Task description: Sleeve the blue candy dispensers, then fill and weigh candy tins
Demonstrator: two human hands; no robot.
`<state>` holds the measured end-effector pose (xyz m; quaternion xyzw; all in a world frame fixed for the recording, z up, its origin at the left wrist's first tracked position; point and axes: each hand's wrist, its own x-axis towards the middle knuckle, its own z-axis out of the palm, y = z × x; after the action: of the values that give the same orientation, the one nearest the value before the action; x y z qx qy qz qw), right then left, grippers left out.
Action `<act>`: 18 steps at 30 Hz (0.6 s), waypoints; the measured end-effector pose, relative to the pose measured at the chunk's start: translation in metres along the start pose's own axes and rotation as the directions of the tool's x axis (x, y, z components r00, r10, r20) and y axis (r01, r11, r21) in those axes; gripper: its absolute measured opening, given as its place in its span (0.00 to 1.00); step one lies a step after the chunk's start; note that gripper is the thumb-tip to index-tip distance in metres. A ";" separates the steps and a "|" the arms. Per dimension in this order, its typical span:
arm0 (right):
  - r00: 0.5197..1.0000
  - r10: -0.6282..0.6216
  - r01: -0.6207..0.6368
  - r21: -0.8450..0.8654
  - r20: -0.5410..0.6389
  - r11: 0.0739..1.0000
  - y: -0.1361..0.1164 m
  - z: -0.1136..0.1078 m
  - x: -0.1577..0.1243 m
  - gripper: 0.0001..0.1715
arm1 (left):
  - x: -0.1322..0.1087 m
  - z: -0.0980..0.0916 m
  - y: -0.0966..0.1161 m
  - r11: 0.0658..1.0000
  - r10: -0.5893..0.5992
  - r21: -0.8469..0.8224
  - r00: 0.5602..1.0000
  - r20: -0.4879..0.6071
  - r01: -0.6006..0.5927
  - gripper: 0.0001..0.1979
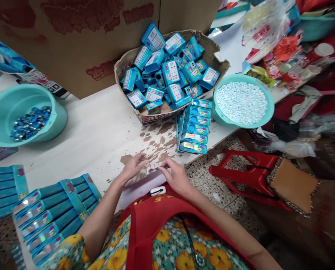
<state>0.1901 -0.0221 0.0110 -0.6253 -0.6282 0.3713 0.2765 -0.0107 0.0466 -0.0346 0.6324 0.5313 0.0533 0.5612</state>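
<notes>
Close to the front edge of the table, my left hand has its fingers stretched out and apart, slightly blurred. It hovers beside a whitish strip with dark marks, perhaps tape or stickers; its kind is not clear. My right hand is closed in a pinch at the right end of this strip. Just beyond the right hand stands a stack of blue printed small boxes, joined in a row. Behind it, a torn cardboard tray is heaped with loose blue printed tins.
A turquoise basin at left holds small blue-and-silver pieces. Another basin at right holds white pellets. Packed blue rows lie at lower left. A large carton stands behind. A red stool is on the floor at right.
</notes>
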 end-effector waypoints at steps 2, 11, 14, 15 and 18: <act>0.998 0.034 -0.030 0.091 -0.050 0.995 -0.015 -0.022 0.001 0.04 | -0.004 -0.003 0.030 0.965 0.167 -0.221 0.982 0.090 -0.144 0.26; 0.857 0.011 -0.079 -0.110 -0.515 0.991 -0.022 -0.092 0.028 0.08 | 0.027 -0.017 0.146 0.953 0.300 -0.118 0.910 0.286 -0.278 0.19; 0.800 0.027 -0.129 -0.128 -0.599 0.983 -0.008 -0.113 0.047 0.09 | 0.056 -0.022 0.175 0.945 0.317 -0.014 0.911 0.262 -0.325 0.20; 0.798 0.045 -0.153 -0.130 -0.601 0.980 -0.003 -0.118 0.054 0.09 | 0.067 -0.022 0.183 0.943 0.320 0.007 0.909 0.266 -0.334 0.20; 0.789 0.102 -0.231 -0.138 -0.606 0.963 0.013 -0.125 0.069 0.09 | 0.095 -0.016 0.194 0.938 0.321 0.036 0.906 0.276 -0.344 0.18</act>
<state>0.2950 0.0607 0.0637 -0.7881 -0.4870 0.1136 0.3589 0.1385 0.1645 0.0697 0.7380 0.3374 0.0406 0.5829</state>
